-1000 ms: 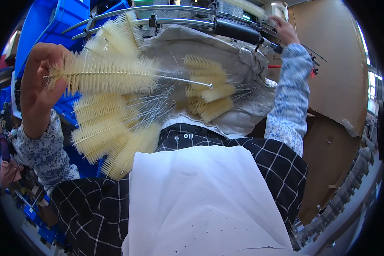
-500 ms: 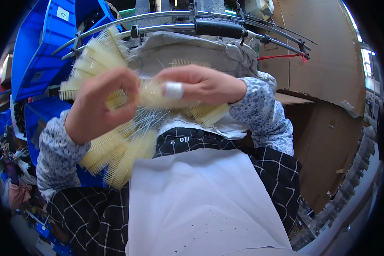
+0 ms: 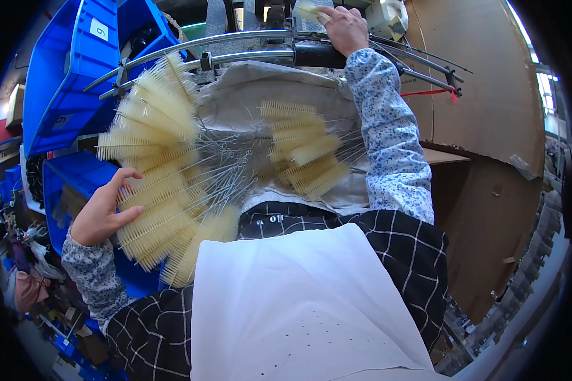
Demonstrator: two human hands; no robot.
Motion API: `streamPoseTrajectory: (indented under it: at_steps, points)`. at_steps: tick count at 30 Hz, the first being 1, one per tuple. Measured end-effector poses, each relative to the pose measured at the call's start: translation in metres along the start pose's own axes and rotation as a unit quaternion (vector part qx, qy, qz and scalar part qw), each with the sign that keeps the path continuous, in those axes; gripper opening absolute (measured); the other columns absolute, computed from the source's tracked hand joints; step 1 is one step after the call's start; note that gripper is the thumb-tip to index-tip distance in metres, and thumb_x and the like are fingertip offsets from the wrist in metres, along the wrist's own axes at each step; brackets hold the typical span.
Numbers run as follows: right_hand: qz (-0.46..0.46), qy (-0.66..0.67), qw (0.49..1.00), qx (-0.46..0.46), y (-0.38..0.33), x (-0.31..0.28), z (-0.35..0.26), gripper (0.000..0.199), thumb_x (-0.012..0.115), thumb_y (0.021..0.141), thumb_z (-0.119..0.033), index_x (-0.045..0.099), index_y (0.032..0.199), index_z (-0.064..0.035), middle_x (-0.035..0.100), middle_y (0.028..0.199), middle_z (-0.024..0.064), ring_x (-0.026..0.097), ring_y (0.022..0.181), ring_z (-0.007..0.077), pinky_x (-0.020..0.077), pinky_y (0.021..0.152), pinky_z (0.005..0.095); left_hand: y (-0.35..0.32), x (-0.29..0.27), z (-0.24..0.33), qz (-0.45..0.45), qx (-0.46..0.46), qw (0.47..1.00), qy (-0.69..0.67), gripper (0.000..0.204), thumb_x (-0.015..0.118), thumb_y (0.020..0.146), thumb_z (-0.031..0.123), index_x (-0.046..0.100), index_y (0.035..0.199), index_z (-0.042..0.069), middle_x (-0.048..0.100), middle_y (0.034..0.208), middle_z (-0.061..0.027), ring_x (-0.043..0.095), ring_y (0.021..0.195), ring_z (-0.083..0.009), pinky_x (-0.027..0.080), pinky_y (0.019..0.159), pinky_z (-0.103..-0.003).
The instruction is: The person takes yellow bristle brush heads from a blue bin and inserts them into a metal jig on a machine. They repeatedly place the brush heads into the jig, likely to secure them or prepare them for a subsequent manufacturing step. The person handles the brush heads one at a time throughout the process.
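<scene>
A large fanned pile of pale yellow bottle brushes (image 3: pixel 162 197) lies at the left, its twisted wire stems (image 3: pixel 225 181) with looped ends pointing toward the middle. My left hand (image 3: pixel 100 214) is at the pile's outer edge, thumb and fingers apart, holding nothing. Some fingertips overlap the bristles; whether they touch is unclear. At the far side, beyond the metal rails, my right hand (image 3: pixel 347 30) pinches a yellow bristle brush (image 3: pixel 307 11), only partly visible. White tape wraps one finger. A smaller heap of brushes (image 3: pixel 306 152) rests on the cloth in the middle.
Curved metal rails (image 3: pixel 251 56) with a black sleeve cross in front of a machine. Blue bins (image 3: pixel 70 82) stand at the left. Grey cloth (image 3: pixel 267 79) covers the work area. Large cardboard sheets (image 3: pixel 476 82) line the right, near a red strip (image 3: pixel 429 94) tied to the rail.
My hands were together over the middle, blurred around a yellow brush. Now the right has reached far forward past the rails, and the left has drawn back left and opened beside the pile.
</scene>
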State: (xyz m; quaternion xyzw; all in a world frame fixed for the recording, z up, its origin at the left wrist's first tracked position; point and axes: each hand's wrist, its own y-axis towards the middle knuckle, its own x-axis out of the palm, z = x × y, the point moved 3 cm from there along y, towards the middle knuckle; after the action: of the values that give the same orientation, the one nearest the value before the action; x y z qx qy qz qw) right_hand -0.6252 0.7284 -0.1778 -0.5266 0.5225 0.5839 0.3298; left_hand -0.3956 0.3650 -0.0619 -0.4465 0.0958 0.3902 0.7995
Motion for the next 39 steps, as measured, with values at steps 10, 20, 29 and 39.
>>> streamPoseTrajectory:
  at_steps: [10,20,29,39]
  points:
    - [0.058,0.047,0.997,-0.03,0.005,0.002,-0.003,0.019,0.048,0.077,-0.026,0.061,0.091,-0.021,0.056,0.087,0.0052,0.047,0.082,0.025,0.0368,0.073,0.0372,-0.013,-0.02,-0.005,0.197,0.139,0.965,-0.101,0.033,0.052,0.065,0.0,0.041,0.095,0.003,0.041,0.082,-0.0004,0.039,0.071,-0.0075,0.033,0.064,-0.021]
    - [0.009,-0.043,0.997,-0.068,0.031,0.035,0.014,0.033,0.048,0.078,-0.028,0.049,0.11,-0.0249,0.047,0.105,0.0029,0.034,0.103,0.0228,0.0256,0.082,0.0428,-0.015,-0.03,0.023,0.233,0.247,0.938,-0.071,0.032,0.051,0.061,0.004,0.04,0.091,0.004,0.035,0.077,-0.002,0.032,0.067,-0.0103,0.028,0.061,-0.022]
    - [0.094,-0.049,0.99,0.091,-0.015,0.019,0.067,0.036,0.054,0.073,-0.029,0.054,0.106,-0.0146,0.055,0.097,0.007,0.05,0.094,0.0249,0.0385,0.079,0.038,-0.019,-0.033,0.014,0.259,0.244,0.933,-0.056,0.034,0.05,0.059,0.0,0.039,0.091,0.004,0.035,0.077,-0.0028,0.033,0.068,-0.0107,0.029,0.063,-0.022]
    - [0.092,0.05,0.992,0.075,0.0,0.037,0.029,0.03,0.051,0.072,-0.023,0.056,0.1,-0.0115,0.056,0.094,0.0056,0.052,0.09,0.0259,0.0408,0.075,0.0419,-0.028,-0.038,0.035,0.27,0.266,0.925,-0.024,0.034,0.05,0.059,-0.003,0.039,0.091,0.003,0.035,0.076,-0.0026,0.034,0.068,-0.0114,0.029,0.063,-0.023]
